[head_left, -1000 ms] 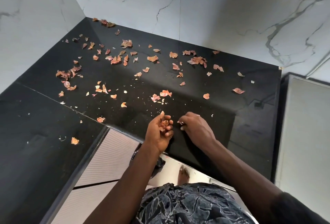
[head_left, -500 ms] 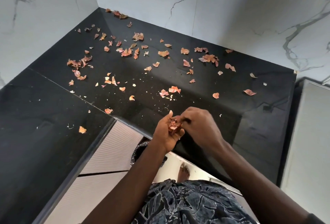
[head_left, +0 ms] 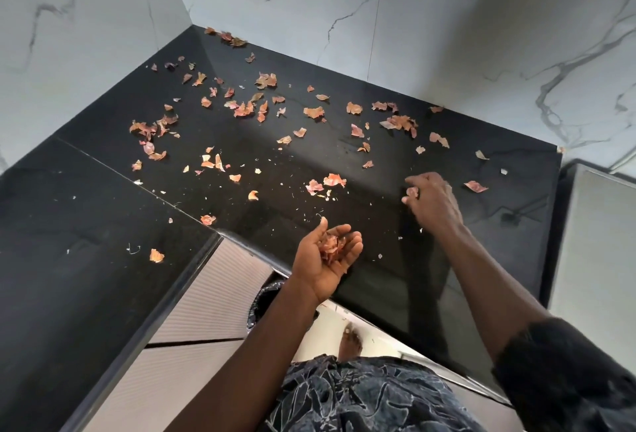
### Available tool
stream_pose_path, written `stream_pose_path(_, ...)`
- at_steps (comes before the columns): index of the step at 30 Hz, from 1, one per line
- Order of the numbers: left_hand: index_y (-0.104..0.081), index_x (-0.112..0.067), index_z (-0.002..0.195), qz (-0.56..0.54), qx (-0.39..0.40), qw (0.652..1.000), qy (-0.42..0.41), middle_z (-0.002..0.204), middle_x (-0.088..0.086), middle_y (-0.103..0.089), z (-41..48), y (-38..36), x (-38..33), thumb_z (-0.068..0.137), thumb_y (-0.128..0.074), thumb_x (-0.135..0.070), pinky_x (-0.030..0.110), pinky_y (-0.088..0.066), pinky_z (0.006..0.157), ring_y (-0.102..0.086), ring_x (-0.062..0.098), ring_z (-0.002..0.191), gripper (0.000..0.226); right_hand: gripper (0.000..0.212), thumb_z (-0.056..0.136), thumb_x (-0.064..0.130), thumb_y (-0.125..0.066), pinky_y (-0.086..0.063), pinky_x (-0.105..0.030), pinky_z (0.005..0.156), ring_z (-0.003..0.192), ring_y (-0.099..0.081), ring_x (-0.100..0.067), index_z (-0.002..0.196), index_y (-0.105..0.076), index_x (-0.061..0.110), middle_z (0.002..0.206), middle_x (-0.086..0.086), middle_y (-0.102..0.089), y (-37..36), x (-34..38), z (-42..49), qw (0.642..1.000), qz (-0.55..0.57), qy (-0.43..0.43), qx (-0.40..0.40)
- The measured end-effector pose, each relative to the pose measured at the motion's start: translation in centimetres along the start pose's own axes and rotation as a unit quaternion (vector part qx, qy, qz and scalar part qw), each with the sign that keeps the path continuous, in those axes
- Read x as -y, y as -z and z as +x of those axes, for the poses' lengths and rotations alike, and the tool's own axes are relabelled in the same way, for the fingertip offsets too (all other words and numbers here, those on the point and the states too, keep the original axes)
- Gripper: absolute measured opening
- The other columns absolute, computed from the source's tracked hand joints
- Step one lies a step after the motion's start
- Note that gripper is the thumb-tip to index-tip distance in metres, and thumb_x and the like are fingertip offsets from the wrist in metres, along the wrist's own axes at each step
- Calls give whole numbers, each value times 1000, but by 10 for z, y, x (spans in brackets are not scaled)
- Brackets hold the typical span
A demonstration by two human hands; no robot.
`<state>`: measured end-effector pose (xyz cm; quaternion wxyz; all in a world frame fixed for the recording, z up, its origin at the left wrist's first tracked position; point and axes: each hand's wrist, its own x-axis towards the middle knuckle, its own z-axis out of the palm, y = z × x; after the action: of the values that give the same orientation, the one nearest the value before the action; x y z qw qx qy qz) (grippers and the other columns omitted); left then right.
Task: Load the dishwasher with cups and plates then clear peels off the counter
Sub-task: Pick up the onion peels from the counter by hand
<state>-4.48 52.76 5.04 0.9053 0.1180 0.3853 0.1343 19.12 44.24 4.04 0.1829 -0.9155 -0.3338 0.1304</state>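
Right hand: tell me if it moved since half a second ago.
Yes. The right hand left the left hand and went rightward, now level with the paired peels.

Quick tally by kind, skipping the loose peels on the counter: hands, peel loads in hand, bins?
Hands: 2 (left hand, right hand)
Handful of peels: 1, cupped in the left hand
Single peel: 1, pinched by the right hand
Bin: 1, partly hidden
Total: 5
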Motion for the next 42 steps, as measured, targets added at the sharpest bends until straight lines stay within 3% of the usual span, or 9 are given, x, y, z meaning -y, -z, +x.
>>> stream_pose_path(7,-67,6,103,-10,-1,1000,-7,100,26,-70,-3,3,-6,102,-50,-38,39,-63,75,-73,33,90,47,20,90,3,-62,-54,-37,74,85,-66,-24,92,-77,16,93,0,-66,-19,11,-37,994,18,105,2)
stream_pose_path(11,-65,5,111,-2,-13,1000,-6,107,26,-69,1,4,-3,102,-48,-38,40,-62,79,-72,33,93,47,15,88,8,-71,-53,-26,76,82,-63,-4,92,-77,21,89,11,-67,-7,56,-70,982,118,145,4)
stream_pose_path(15,-68,-2,105,38,-19,999,-18,94,14,-71,0,4,1,104,-43,-35,32,-58,73,-70,22,83,41,14,93,14,-67,-56,-25,75,82,-65,-3,96,-78,23,93,13,-68,-5,100,-106,959,158,225,71)
stream_pose_path(21,-70,0,91,0,-44,998,-42,89,16,-71,-6,1,-8,102,-50,-26,31,-61,68,-71,22,78,35,9,94,24,-69,-57,-23,75,79,-67,1,96,-78,25,89,14,-73,5,109,-77,958,183,215,40)
stream_pose_path(24,-67,3,88,-38,-56,997,-46,87,17,-67,-10,8,-16,100,-55,-25,29,-61,63,-69,23,78,32,11,94,18,-68,-56,-29,82,85,-66,-5,101,-76,20,95,7,-73,-5,107,-35,974,119,193,18)
stream_pose_path(29,-67,3,89,-62,-69,994,-61,85,17,-67,-20,20,-27,100,-56,-26,29,-60,62,-68,23,77,33,24,96,13,-62,-53,-39,95,112,-59,-23,118,-67,11,121,-4,-60,-53,117,-4,967,-50,226,106)
stream_pose_path(33,-67,3,88,-77,-79,991,-82,84,17,-67,-27,32,-40,99,-57,-26,29,-61,62,-68,23,77,33,19,96,6,-58,-54,-35,85,99,-59,-21,112,-68,11,114,-4,-58,-74,124,-13,961,-54,268,44)
stream_pose_path(38,-67,4,88,-92,-90,988,-83,86,17,-67,-26,50,-53,98,-58,-26,29,-61,62,-68,23,77,32,18,95,2,-55,-56,-34,73,88,-67,-26,89,-72,8,105,-9,-66,-74,143,-23,943,-79,315,69)
stream_pose_path(42,-67,4,85,-81,-90,990,-73,83,18,-66,-21,50,-69,99,-57,-25,29,-61,62,-68,24,75,34,17,87,3,-60,-52,-32,68,79,-66,-23,83,-73,13,88,-3,-67,-71,131,-28,970,-45,225,80)
